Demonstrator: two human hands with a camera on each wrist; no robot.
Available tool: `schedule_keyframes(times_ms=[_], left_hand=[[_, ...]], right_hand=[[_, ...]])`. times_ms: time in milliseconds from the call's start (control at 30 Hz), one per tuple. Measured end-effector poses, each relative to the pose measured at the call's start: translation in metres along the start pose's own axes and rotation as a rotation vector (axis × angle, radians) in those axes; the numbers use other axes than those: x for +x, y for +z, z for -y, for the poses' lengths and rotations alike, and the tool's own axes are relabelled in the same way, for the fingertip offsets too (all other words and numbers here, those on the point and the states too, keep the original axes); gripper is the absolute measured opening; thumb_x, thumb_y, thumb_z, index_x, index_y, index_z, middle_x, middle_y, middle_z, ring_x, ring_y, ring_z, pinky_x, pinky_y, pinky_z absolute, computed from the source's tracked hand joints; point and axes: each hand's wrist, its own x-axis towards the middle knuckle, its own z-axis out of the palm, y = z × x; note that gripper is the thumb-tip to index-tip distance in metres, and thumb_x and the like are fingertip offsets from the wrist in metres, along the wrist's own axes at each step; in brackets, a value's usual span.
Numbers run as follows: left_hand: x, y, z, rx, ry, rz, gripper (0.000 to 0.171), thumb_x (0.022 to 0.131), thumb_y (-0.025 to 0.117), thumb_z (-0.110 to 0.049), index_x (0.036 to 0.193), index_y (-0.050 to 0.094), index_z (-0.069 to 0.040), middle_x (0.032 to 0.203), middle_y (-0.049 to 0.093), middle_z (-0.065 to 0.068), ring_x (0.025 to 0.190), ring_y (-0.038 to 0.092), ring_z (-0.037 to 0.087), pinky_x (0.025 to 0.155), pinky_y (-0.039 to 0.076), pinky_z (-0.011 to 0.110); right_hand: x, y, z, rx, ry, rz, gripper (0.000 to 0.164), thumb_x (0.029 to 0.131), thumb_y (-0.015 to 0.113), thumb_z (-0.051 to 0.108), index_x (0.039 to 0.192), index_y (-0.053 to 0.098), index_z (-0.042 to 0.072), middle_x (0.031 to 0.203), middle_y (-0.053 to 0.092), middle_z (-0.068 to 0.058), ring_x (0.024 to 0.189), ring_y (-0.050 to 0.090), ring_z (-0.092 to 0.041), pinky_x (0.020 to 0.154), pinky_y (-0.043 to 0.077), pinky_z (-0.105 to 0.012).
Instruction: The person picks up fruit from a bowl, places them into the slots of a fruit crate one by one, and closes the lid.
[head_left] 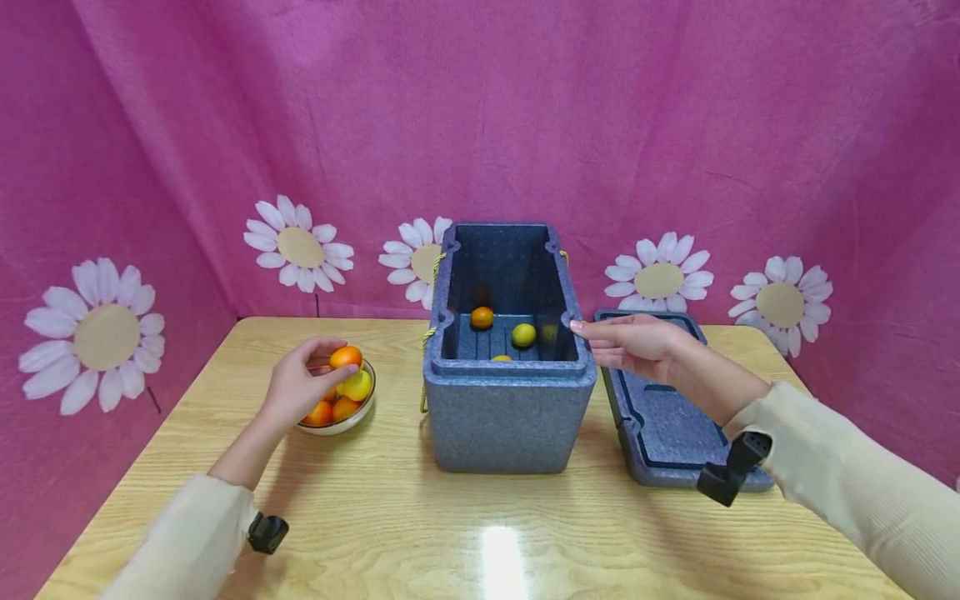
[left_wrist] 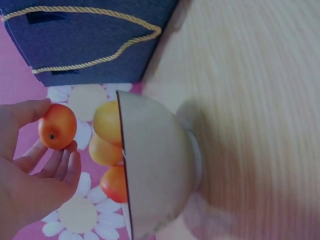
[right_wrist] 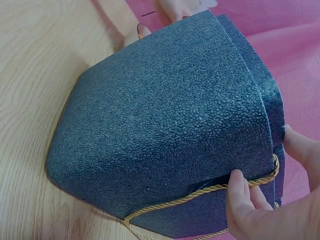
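Above a bowl [head_left: 347, 426] on the left, my left hand [head_left: 296, 385] pinches an orange fruit [head_left: 346, 357] between thumb and fingers. In the left wrist view the fruit [left_wrist: 58, 127] shows a small dark stem spot and is apart from the bowl [left_wrist: 157, 165]. My right hand [head_left: 637, 340] holds the right rim of a dark grey foam box [head_left: 510, 425]. Its thumb is at the rim, and its fingers [right_wrist: 241, 200] are against the outer wall by a gold rope handle [right_wrist: 200, 193]. Inside the box lie an orange fruit [head_left: 482, 317], a yellow fruit [head_left: 523, 335] and another yellow one [head_left: 501, 358], partly hidden by the front rim.
Several orange and yellow fruits, among them a yellow one [head_left: 357, 386], fill the bowl. The box's grey lid [head_left: 682, 425] lies on the wooden table [head_left: 375, 517], right of the box. A pink curtain [head_left: 495, 108] with white flowers hangs behind.
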Motion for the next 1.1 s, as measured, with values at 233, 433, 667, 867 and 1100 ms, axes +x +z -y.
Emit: schedule_keyframes(times_ms=[233, 433, 667, 867, 1100], left_hand=[[0.009, 0.008, -0.012, -0.044, 0.015, 0.013, 0.046, 0.089, 0.068, -0.023, 0.128, 0.055, -0.004, 0.126, 0.061, 0.019, 0.114, 0.058, 0.031, 0.102, 0.048, 0.045], [0.016, 0.012, -0.024, -0.074, -0.003, 0.037, 0.046, 0.09, 0.067, -0.023, 0.13, 0.054, -0.005, 0.127, 0.06, 0.018, 0.115, 0.058, 0.032, 0.103, 0.048, 0.044], [0.023, 0.013, -0.04, -0.076, -0.013, 0.055, 0.045, 0.09, 0.068, -0.025, 0.129, 0.053, -0.009, 0.128, 0.059, 0.015, 0.116, 0.056, 0.032, 0.105, 0.046, 0.043], [0.029, 0.013, -0.051, -0.087, 0.008, 0.063, 0.043, 0.089, 0.068, -0.023, 0.128, 0.054, -0.01, 0.129, 0.059, 0.014, 0.115, 0.056, 0.031, 0.104, 0.047, 0.043], [0.034, 0.014, -0.065, -0.081, 0.07, 0.055, 0.043, 0.089, 0.069, -0.02, 0.128, 0.055, -0.007, 0.126, 0.061, 0.015, 0.111, 0.059, 0.03, 0.101, 0.049, 0.042]], right_hand=[[-0.001, 0.0, 0.0, 0.007, -0.006, 0.005, 0.082, 0.097, 0.055, 0.035, 0.151, 0.009, -0.006, 0.16, 0.019, -0.017, 0.148, 0.024, -0.028, 0.116, 0.03, -0.035], [-0.001, 0.0, 0.001, 0.015, -0.006, -0.002, 0.082, 0.096, 0.055, 0.035, 0.151, 0.01, -0.006, 0.16, 0.019, -0.017, 0.147, 0.025, -0.028, 0.117, 0.029, -0.035], [-0.002, 0.0, 0.001, 0.021, -0.006, -0.002, 0.083, 0.096, 0.055, 0.036, 0.151, 0.009, -0.006, 0.16, 0.02, -0.017, 0.147, 0.025, -0.028, 0.117, 0.028, -0.036], [-0.001, 0.0, 0.0, 0.032, -0.007, 0.006, 0.082, 0.097, 0.055, 0.034, 0.151, 0.009, -0.006, 0.16, 0.019, -0.017, 0.147, 0.025, -0.028, 0.118, 0.027, -0.036], [0.001, -0.001, 0.0, 0.026, -0.007, 0.012, 0.081, 0.097, 0.054, 0.033, 0.151, 0.008, -0.007, 0.161, 0.018, -0.017, 0.148, 0.023, -0.028, 0.119, 0.026, -0.037]])
